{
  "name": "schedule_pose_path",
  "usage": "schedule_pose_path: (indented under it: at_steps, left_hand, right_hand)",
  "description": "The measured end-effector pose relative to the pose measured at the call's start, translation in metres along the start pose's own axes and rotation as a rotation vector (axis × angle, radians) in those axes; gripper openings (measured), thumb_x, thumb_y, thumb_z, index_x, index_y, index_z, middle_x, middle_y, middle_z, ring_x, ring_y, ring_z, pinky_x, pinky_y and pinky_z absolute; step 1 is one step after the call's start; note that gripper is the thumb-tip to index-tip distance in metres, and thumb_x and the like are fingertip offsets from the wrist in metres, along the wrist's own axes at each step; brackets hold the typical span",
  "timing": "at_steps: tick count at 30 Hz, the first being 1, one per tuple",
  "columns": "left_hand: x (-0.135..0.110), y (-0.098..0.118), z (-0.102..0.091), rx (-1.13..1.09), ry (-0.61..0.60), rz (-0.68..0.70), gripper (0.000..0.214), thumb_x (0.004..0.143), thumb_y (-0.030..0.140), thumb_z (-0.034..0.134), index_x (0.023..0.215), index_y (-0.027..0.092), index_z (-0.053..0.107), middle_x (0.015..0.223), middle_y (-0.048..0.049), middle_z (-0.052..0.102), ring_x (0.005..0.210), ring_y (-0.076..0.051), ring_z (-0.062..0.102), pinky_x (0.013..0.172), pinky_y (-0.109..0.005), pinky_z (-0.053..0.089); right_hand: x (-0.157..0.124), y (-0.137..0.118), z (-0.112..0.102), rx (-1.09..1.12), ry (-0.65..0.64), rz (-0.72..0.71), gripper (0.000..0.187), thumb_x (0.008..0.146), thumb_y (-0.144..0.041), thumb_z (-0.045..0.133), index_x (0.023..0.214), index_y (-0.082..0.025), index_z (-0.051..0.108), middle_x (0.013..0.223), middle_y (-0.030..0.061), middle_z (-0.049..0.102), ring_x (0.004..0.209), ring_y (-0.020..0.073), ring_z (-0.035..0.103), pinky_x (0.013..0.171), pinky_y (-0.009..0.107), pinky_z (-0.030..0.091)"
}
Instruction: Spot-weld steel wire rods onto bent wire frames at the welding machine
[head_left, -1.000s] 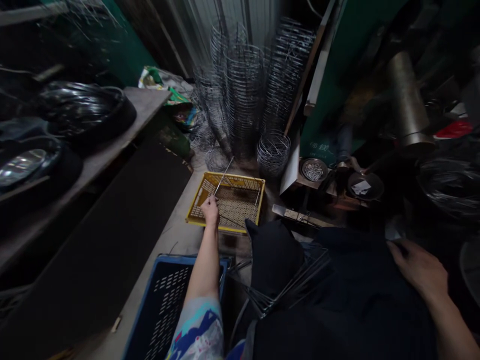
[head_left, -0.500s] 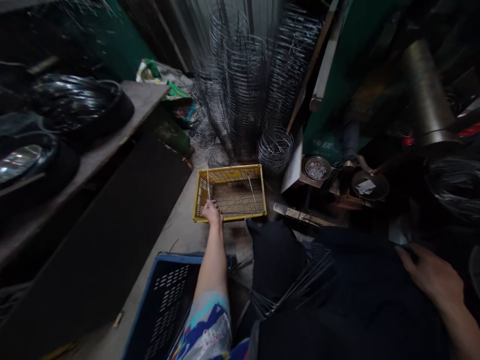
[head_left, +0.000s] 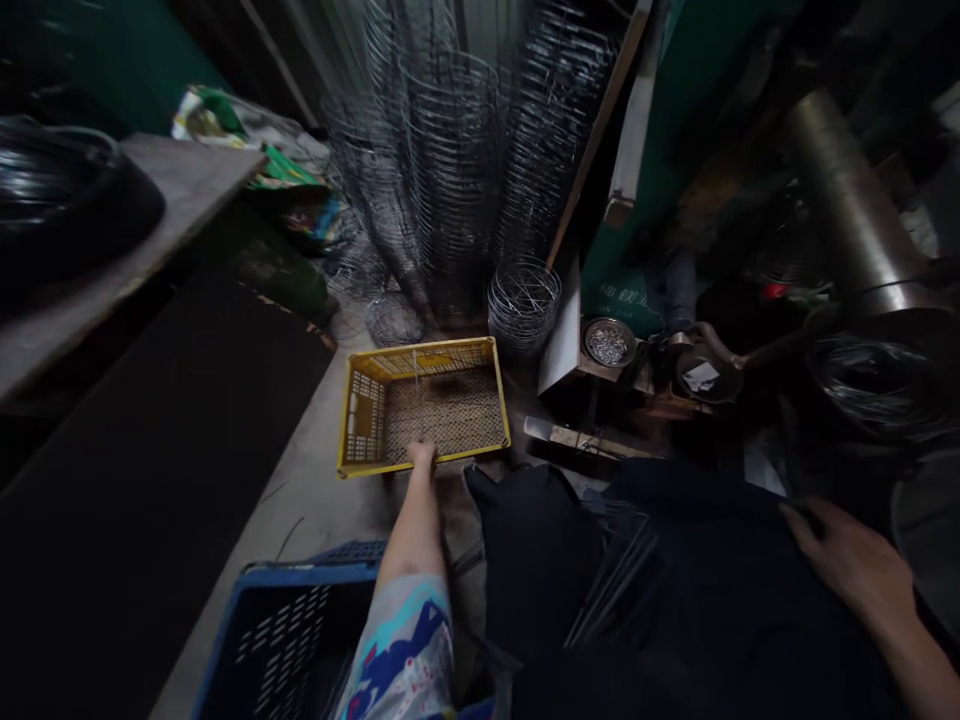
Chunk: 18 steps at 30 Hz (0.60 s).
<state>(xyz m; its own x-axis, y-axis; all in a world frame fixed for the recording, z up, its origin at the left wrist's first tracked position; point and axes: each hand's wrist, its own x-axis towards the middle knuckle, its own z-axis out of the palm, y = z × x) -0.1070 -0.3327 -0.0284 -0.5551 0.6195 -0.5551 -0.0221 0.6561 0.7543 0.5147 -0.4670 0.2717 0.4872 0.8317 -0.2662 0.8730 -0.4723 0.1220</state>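
Observation:
My left hand [head_left: 422, 456] is closed at the near rim of a yellow plastic crate [head_left: 499, 395]. A thin metal rod [head_left: 417, 380] rises from my fingers across the crate's inside; its lower end is hidden by the hand. My right hand [head_left: 855, 555] rests on the dark cloth [head_left: 712, 560] over my lap, holding nothing I can see, with thumb and fingers apart and some fingertips hidden. Several bent wire pieces [head_left: 619, 570] lie on the cloth between my hands.
A blue crate [head_left: 262, 575] stands at the lower left, beside a dark board [head_left: 172, 450]. Stacked wire rings [head_left: 450, 160] rise behind the yellow crate. At right are a bowl of small metal parts [head_left: 609, 343], a wooden bar [head_left: 592, 440] and a metal cylinder [head_left: 855, 200].
The view has shifted. My left hand, with the rod, has moved right along the yellow crate's near rim. A second rod seen at the crate's right no longer shows. My right hand stays put.

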Motion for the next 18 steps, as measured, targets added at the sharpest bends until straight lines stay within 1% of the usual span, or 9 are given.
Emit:
schedule_pose_path:
  at_steps: [2, 5, 7, 9, 12, 14, 16, 17, 18]
  left_hand:
    - [0.006, -0.006, -0.004, 0.015, -0.002, -0.089, 0.032, 0.092, 0.035, 0.061, 0.117, 0.014, 0.060, 0.111, -0.0082, 0.063, 0.094, -0.018, 0.064, 0.079, -0.036, 0.057]
    - [0.008, -0.013, -0.009, 0.004, -0.068, -0.148, 0.033, 0.094, 0.035, 0.057, 0.119, 0.013, 0.058, 0.107, -0.0079, 0.065, 0.087, -0.016, 0.065, 0.075, -0.035, 0.058]
    - [0.007, -0.016, -0.013, -0.007, -0.125, -0.152, 0.032, 0.097, 0.031, 0.053, 0.123, 0.013, 0.056, 0.099, -0.0070, 0.067, 0.080, -0.015, 0.067, 0.072, -0.032, 0.058]
    - [0.006, -0.017, -0.019, 0.002, -0.173, -0.137, 0.033, 0.098, 0.022, 0.047, 0.128, 0.011, 0.053, 0.089, -0.0068, 0.069, 0.075, -0.014, 0.069, 0.071, -0.030, 0.058]
    - [0.011, -0.013, -0.026, 0.075, -0.201, -0.103, 0.042, 0.096, 0.013, 0.042, 0.137, 0.008, 0.048, 0.084, -0.0092, 0.071, 0.077, -0.016, 0.071, 0.076, -0.030, 0.058]
    - [0.018, -0.009, -0.027, 0.176, -0.179, -0.087, 0.047, 0.094, 0.017, 0.045, 0.141, 0.008, 0.045, 0.092, -0.0125, 0.072, 0.086, -0.019, 0.072, 0.082, -0.035, 0.057]
    - [0.023, -0.008, -0.024, 0.321, -0.118, -0.075, 0.059, 0.091, 0.025, 0.053, 0.145, 0.008, 0.040, 0.109, -0.0189, 0.069, 0.103, -0.026, 0.069, 0.091, -0.042, 0.054]
    - [0.024, -0.009, -0.021, 0.405, -0.077, -0.070, 0.069, 0.088, 0.030, 0.058, 0.148, 0.006, 0.035, 0.120, -0.0241, 0.064, 0.114, -0.031, 0.064, 0.097, -0.047, 0.050]
    - [0.024, -0.010, -0.018, 0.493, -0.033, -0.062, 0.081, 0.085, 0.035, 0.061, 0.151, 0.002, 0.027, 0.132, -0.0301, 0.056, 0.125, -0.036, 0.055, 0.102, -0.051, 0.045]
  right_hand:
    - [0.001, -0.004, -0.002, -0.030, -0.024, -0.001, 0.056, 0.084, -0.071, 0.034, 0.103, -0.030, 0.068, 0.104, 0.0143, 0.072, 0.095, 0.0394, 0.067, 0.068, 0.046, 0.053]
    - [0.002, -0.010, -0.005, -0.051, -0.043, -0.018, 0.055, 0.085, -0.071, 0.032, 0.101, -0.031, 0.066, 0.101, 0.0110, 0.072, 0.094, 0.0391, 0.067, 0.068, 0.046, 0.053]
    - [0.001, -0.014, -0.007, -0.066, -0.039, -0.018, 0.055, 0.086, -0.072, 0.031, 0.101, -0.032, 0.065, 0.103, 0.0112, 0.072, 0.094, 0.0390, 0.067, 0.068, 0.047, 0.053]
    - [0.001, -0.015, -0.007, -0.083, -0.042, -0.023, 0.055, 0.086, -0.072, 0.029, 0.101, -0.033, 0.064, 0.103, 0.0126, 0.072, 0.095, 0.0390, 0.067, 0.069, 0.047, 0.053]
    - [0.000, -0.015, -0.006, -0.102, -0.040, -0.034, 0.053, 0.087, -0.071, 0.029, 0.100, -0.034, 0.063, 0.101, 0.0142, 0.072, 0.095, 0.0392, 0.068, 0.068, 0.048, 0.052]
    - [0.000, -0.015, -0.006, -0.099, -0.035, -0.037, 0.050, 0.088, -0.070, 0.030, 0.100, -0.034, 0.063, 0.102, 0.0140, 0.072, 0.095, 0.0390, 0.068, 0.069, 0.048, 0.052]
    - [-0.001, -0.016, -0.006, -0.083, -0.032, -0.040, 0.047, 0.088, -0.068, 0.032, 0.100, -0.035, 0.063, 0.105, 0.0128, 0.072, 0.095, 0.0384, 0.068, 0.071, 0.047, 0.052]
    - [-0.001, -0.017, -0.006, -0.076, -0.031, -0.043, 0.045, 0.089, -0.067, 0.033, 0.100, -0.035, 0.062, 0.106, 0.0121, 0.072, 0.096, 0.0380, 0.067, 0.072, 0.047, 0.052]
    - [-0.002, -0.018, -0.007, -0.073, -0.029, -0.042, 0.044, 0.089, -0.066, 0.034, 0.100, -0.035, 0.062, 0.107, 0.0115, 0.072, 0.096, 0.0377, 0.067, 0.072, 0.047, 0.051]
